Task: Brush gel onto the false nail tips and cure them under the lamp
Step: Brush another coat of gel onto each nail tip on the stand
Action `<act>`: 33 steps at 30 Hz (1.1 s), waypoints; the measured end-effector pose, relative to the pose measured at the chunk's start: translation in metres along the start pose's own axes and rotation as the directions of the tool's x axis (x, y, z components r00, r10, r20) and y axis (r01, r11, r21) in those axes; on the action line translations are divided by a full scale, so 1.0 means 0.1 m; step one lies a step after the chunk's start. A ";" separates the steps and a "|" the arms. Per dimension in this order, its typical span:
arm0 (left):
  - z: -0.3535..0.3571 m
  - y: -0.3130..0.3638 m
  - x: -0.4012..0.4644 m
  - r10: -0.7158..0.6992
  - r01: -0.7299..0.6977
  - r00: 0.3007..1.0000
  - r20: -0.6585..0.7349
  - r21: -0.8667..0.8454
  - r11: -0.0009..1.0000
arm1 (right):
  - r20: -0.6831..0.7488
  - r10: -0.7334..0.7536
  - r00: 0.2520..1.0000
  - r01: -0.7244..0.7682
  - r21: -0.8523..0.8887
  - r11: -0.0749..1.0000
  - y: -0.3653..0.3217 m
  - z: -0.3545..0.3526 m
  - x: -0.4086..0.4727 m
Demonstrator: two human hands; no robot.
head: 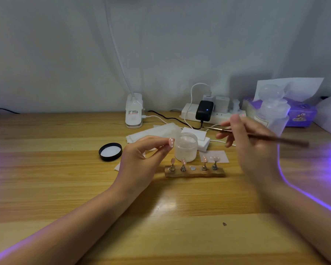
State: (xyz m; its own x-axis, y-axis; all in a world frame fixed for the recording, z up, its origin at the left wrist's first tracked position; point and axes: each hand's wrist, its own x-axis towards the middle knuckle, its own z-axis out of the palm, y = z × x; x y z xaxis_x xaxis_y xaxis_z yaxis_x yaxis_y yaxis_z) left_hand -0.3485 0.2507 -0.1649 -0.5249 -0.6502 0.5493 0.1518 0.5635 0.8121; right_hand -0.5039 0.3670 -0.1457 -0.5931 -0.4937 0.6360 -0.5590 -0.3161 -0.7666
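My left hand (141, 159) pinches one pink false nail tip (171, 142) with white dots and holds it up above the table. My right hand (250, 142) grips a thin brown brush (256, 135) whose fine tip points left, toward the power strip. Below the hands lies a wooden holder (195, 172) with several metal stands. Each carries a pink nail tip (183, 161), and one magnet spot in the middle is bare. An open frosted jar (186, 146) stands just behind the holder.
The jar's black lid (110, 151) lies upturned at the left. White wipes (155, 131) and small paper squares (214, 156) lie around the jar. A white clip lamp base (134, 111), a power strip (212, 113), a clear bottle (271, 111) and a purple tissue box (300, 111) line the back. Violet light glows at the right.
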 end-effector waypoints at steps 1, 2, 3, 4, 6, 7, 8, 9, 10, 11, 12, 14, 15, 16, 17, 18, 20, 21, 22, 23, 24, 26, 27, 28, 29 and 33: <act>0.00 0.00 0.00 0.026 -0.026 0.999 0.025 0.023 0.999 | 0.033 -0.050 0.998 0.051 -0.017 0.999 0.00 0.01 -0.08; 0.00 0.00 0.00 0.047 -0.048 0.998 0.049 0.036 0.998 | 0.061 -0.081 0.995 0.082 -0.024 0.996 0.01 0.02 -0.14; 0.00 0.00 -0.01 0.066 -0.070 0.995 0.068 0.045 0.997 | 0.083 -0.096 0.992 0.098 -0.018 0.995 0.01 0.03 -0.19; 0.01 -0.01 -0.01 0.086 -0.091 0.993 0.082 0.054 0.994 | 0.097 -0.122 0.988 0.125 -0.019 0.992 0.01 0.03 -0.22; 0.02 -0.03 -0.02 0.127 -0.136 0.986 0.104 0.077 0.988 | 0.127 -0.230 0.965 0.240 -0.066 0.968 0.00 0.06 -0.27; 0.03 -0.03 -0.02 0.147 -0.157 0.983 0.110 0.089 0.984 | 0.139 -0.288 0.948 0.302 -0.097 0.948 -0.01 0.08 -0.28; 0.03 -0.04 -0.02 0.162 -0.174 0.980 0.111 0.100 0.980 | 0.141 -0.332 0.933 0.349 -0.123 0.929 -0.01 0.10 -0.30; 0.03 -0.04 -0.03 0.171 -0.183 0.979 0.109 0.109 0.977 | 0.141 -0.366 0.920 0.385 -0.142 0.912 -0.02 0.11 -0.31; 0.03 -0.04 -0.03 0.174 -0.185 0.979 0.106 0.112 0.976 | 0.143 -0.393 0.908 0.413 -0.154 0.898 -0.02 0.12 -0.32; 0.03 -0.04 -0.03 0.173 -0.184 0.979 0.103 0.111 0.977 | 0.146 -0.409 0.901 0.430 -0.164 0.888 -0.02 0.13 -0.33; 0.03 -0.04 -0.03 0.173 -0.184 0.980 0.101 0.110 0.977 | 0.148 -0.415 0.897 0.437 -0.173 0.883 -0.02 0.13 -0.34; 0.03 -0.04 -0.03 0.176 -0.186 0.980 0.098 0.111 0.976 | 0.150 -0.414 0.898 0.436 -0.179 0.882 -0.01 0.14 -0.34; 0.03 -0.04 -0.03 0.177 -0.188 0.979 0.096 0.112 0.976 | 0.152 -0.412 0.898 0.435 -0.182 0.882 0.00 0.15 -0.34; 0.03 -0.04 -0.02 0.177 -0.187 0.980 0.094 0.113 0.976 | 0.160 -0.412 0.897 0.437 -0.189 0.879 0.00 0.16 -0.34; 0.02 -0.04 -0.02 0.177 -0.187 0.980 0.091 0.114 0.976 | 0.169 -0.413 0.895 0.441 -0.196 0.876 0.01 0.16 -0.35; 0.02 -0.04 -0.03 0.178 -0.187 0.980 0.089 0.114 0.976 | 0.176 -0.418 0.891 0.448 -0.203 0.871 0.01 0.17 -0.35; 0.03 -0.05 -0.03 0.175 -0.183 0.981 0.083 0.111 0.977 | 0.182 -0.436 0.881 0.468 -0.207 0.860 0.02 0.17 -0.36; 0.03 -0.05 -0.03 0.173 -0.182 0.981 0.082 0.110 0.977 | 0.184 -0.442 0.878 0.474 -0.202 0.857 0.03 0.17 -0.36; 0.03 -0.05 -0.03 0.173 -0.181 0.982 0.082 0.108 0.977 | 0.184 -0.445 0.876 0.476 -0.192 0.858 0.03 0.16 -0.37; 0.03 -0.05 -0.03 0.173 -0.181 0.981 0.083 0.107 0.978 | 0.180 -0.444 0.878 0.473 -0.177 0.863 0.03 0.16 -0.37; 0.03 -0.05 -0.03 0.172 -0.181 0.981 0.086 0.106 0.978 | 0.172 -0.442 0.880 0.467 -0.159 0.870 0.03 0.15 -0.36; 0.04 -0.04 -0.03 0.172 -0.181 0.981 0.092 0.101 0.978 | 0.147 -0.431 0.890 0.450 -0.136 0.883 0.02 0.15 -0.36; 0.04 -0.04 -0.03 0.171 -0.180 0.981 0.095 0.101 0.978 | 0.139 -0.422 0.896 0.440 -0.140 0.887 0.02 0.15 -0.36; 0.04 -0.04 -0.03 0.169 -0.179 0.981 0.098 0.103 0.978 | 0.139 -0.411 0.901 0.429 -0.156 0.890 0.02 0.16 -0.36; 0.04 -0.04 -0.03 0.169 -0.179 0.981 0.100 0.105 0.978 | 0.147 -0.398 0.905 0.420 -0.173 0.891 0.02 0.16 -0.36; 0.03 -0.04 -0.03 0.160 -0.169 0.983 0.091 0.104 0.980 | 0.175 -0.384 0.907 0.412 -0.179 0.893 0.03 0.18 -0.37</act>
State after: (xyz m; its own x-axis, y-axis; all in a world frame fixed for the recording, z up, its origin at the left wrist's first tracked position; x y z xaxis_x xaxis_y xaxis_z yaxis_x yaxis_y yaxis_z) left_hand -0.3498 0.2517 -0.1706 -0.5674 -0.5027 0.6522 0.1502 0.7156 0.6822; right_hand -0.4739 0.3697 -0.1732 -0.2220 -0.4681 0.8553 -0.8475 -0.3410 -0.4067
